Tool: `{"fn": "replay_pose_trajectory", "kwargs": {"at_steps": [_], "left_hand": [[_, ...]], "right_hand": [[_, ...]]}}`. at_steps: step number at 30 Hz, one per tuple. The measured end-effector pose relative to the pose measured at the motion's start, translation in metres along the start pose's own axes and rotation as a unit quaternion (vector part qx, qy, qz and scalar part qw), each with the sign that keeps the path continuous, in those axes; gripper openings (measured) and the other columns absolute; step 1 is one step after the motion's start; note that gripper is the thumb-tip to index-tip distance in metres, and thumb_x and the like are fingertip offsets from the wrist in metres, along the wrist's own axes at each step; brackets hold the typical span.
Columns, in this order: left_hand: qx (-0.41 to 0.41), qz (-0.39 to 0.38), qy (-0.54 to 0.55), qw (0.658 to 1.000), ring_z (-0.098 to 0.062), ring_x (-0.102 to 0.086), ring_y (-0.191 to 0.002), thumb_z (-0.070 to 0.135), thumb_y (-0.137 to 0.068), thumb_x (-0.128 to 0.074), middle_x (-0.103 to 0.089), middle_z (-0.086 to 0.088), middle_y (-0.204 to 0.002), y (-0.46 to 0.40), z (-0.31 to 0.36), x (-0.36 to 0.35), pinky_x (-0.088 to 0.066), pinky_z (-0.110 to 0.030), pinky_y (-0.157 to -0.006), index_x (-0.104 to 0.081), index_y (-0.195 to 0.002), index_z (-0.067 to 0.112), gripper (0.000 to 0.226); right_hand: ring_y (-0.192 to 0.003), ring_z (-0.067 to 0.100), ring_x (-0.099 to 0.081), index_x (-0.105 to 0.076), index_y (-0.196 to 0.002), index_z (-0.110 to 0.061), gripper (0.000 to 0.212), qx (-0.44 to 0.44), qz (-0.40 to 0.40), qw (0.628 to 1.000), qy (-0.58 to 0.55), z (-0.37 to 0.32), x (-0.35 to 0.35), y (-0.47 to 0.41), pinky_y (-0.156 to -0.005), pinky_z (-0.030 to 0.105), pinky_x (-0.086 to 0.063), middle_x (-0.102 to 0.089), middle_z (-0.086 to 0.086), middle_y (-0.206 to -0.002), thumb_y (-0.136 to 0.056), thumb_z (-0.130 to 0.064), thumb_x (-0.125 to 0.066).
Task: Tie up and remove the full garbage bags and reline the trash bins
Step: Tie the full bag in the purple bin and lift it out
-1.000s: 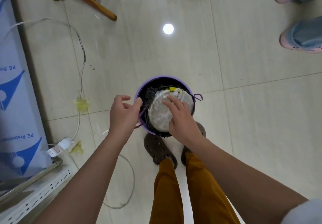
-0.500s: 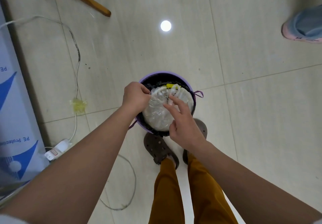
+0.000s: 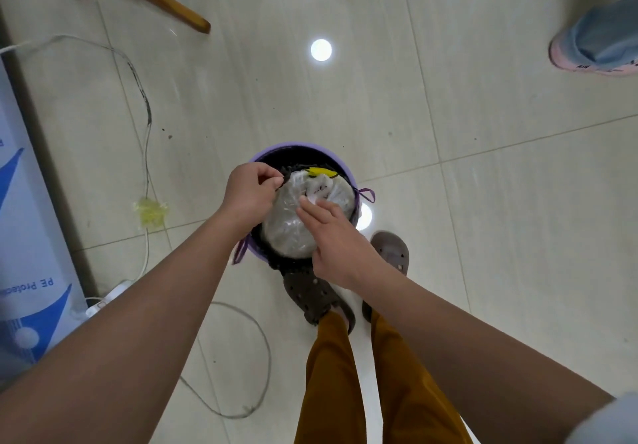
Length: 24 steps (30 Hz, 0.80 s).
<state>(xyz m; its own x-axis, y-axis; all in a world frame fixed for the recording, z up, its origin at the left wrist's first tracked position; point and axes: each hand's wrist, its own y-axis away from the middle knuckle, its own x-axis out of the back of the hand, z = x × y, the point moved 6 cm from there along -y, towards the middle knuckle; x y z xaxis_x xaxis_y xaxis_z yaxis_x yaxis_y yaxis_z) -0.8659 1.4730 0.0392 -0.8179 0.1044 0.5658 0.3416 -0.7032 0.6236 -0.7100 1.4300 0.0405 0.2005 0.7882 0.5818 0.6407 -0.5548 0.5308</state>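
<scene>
Glossy tiled floor (image 3: 448, 105); crinkled, seemingly plastic clear bag (image 3: 293, 226).

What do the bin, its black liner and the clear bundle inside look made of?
Bin: likely moulded plastic, matte lilac, going by its smooth, even rim.
Black liner: thin plastic film, seemingly; the left hand pinches its crinkled edge.
Clear bundle: translucent glossy film, wrinkled with highlights; the right hand rests on it.

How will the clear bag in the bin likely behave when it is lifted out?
The clear bag looks like thin, wrinkled film, so it will probably be floppy and sag. It bulges and fills most of the bin, so it may drag on the black liner. The right hand rests on glossy plastic, likely slippery.
</scene>
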Motion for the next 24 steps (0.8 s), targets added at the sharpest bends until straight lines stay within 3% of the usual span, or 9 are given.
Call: {"fn": "replay_pose_trajectory", "kwargs": {"at_steps": [4,7,9,13,16,19,22,24], "left_hand": [[-0.042,-0.01,-0.084,0.996,-0.014,-0.052,-0.077,-0.007,-0.083,-0.056,-0.054,0.003,-0.085,0.004,-0.003,0.006,-0.039,-0.018,-0.065,-0.061,-0.097,0.012,0.024],[-0.069,-0.012,-0.175,0.982,-0.021,-0.053,-0.093,-0.006,-0.082,-0.055,-0.051,-0.008,-0.11,-0.001,-0.003,0.007,-0.045,-0.029,-0.082,-0.06,-0.117,0.011,0.04],[-0.073,0.003,-0.207,0.976,-0.027,-0.058,-0.103,-0.002,-0.088,-0.052,-0.057,-0.012,-0.118,-0.008,-0.001,0.008,-0.047,-0.036,-0.09,-0.066,-0.117,0.008,0.033],[-0.115,0.078,-0.154,0.978,-0.021,-0.057,-0.092,0.004,-0.092,-0.053,-0.061,-0.009,-0.1,-0.009,0.012,0.018,-0.04,-0.026,-0.079,-0.073,-0.095,0.008,0.021],[-0.15,0.077,-0.104,0.98,-0.014,-0.053,-0.087,0.001,-0.09,-0.055,-0.055,-0.001,-0.088,0.003,0.009,0.019,-0.037,-0.02,-0.08,-0.073,-0.087,0.009,0.02],[-0.123,0.081,-0.088,0.985,-0.016,-0.055,-0.091,0.001,-0.089,-0.056,-0.054,0.001,-0.09,0.013,-0.004,0.02,-0.037,-0.017,-0.08,-0.071,-0.089,0.009,0.017],[-0.181,0.117,-0.162,0.963,-0.026,-0.053,-0.095,0.0,-0.086,-0.059,-0.052,-0.009,-0.097,0.028,0.008,0.02,-0.046,-0.033,-0.079,-0.069,-0.1,0.006,0.018],[-0.277,0.077,-0.185,0.94,-0.033,-0.056,-0.089,-0.005,-0.082,-0.059,-0.056,-0.017,-0.097,0.042,0.024,0.008,-0.05,-0.043,-0.07,-0.068,-0.101,0.0,0.022]], "right_hand": [[-0.131,0.024,-0.028,-0.039,-0.144,-0.007,0.067,0.009,0.042,0.999,0.0,-0.016,-0.002,-0.008,-0.11,0.034,-0.037,-0.036,0.002,-0.15,-0.079,0.0,-0.054],[-0.128,0.023,-0.031,-0.043,-0.142,-0.006,0.064,0.026,0.058,0.998,-0.001,-0.024,-0.008,-0.006,-0.111,0.03,-0.032,-0.042,0.002,-0.144,-0.079,0.001,-0.054],[-0.135,0.022,-0.027,-0.04,-0.145,-0.007,0.067,0.034,0.055,0.998,-0.003,-0.026,-0.011,-0.004,-0.114,0.028,-0.025,-0.038,0.001,-0.149,-0.08,-0.001,-0.055],[-0.139,0.022,-0.024,-0.036,-0.148,-0.009,0.07,0.04,0.06,0.997,0.035,-0.019,-0.009,-0.002,-0.116,0.028,-0.019,-0.034,0.002,-0.153,-0.081,-0.005,-0.057],[-0.14,0.02,-0.024,-0.032,-0.151,-0.013,0.072,0.041,0.048,0.996,0.063,-0.018,-0.01,-0.005,-0.116,0.032,-0.024,-0.029,-0.003,-0.157,-0.083,-0.006,-0.055],[-0.138,0.019,-0.029,-0.041,-0.146,-0.015,0.065,0.044,0.051,0.998,-0.01,-0.021,-0.009,-0.009,-0.114,0.033,-0.028,-0.035,-0.004,-0.154,-0.084,0.0,-0.052],[-0.121,0.022,-0.044,-0.06,-0.123,-0.007,0.047,0.002,0.189,0.973,-0.129,-0.011,0.007,-0.002,-0.102,0.028,-0.04,-0.053,0.008,-0.132,-0.079,0.009,-0.053],[-0.111,0.016,-0.042,-0.055,-0.119,-0.01,0.038,-0.117,0.289,0.935,-0.167,0.012,0.014,0.006,-0.087,0.023,-0.042,-0.049,0.006,-0.122,-0.084,0.004,-0.053]]}}
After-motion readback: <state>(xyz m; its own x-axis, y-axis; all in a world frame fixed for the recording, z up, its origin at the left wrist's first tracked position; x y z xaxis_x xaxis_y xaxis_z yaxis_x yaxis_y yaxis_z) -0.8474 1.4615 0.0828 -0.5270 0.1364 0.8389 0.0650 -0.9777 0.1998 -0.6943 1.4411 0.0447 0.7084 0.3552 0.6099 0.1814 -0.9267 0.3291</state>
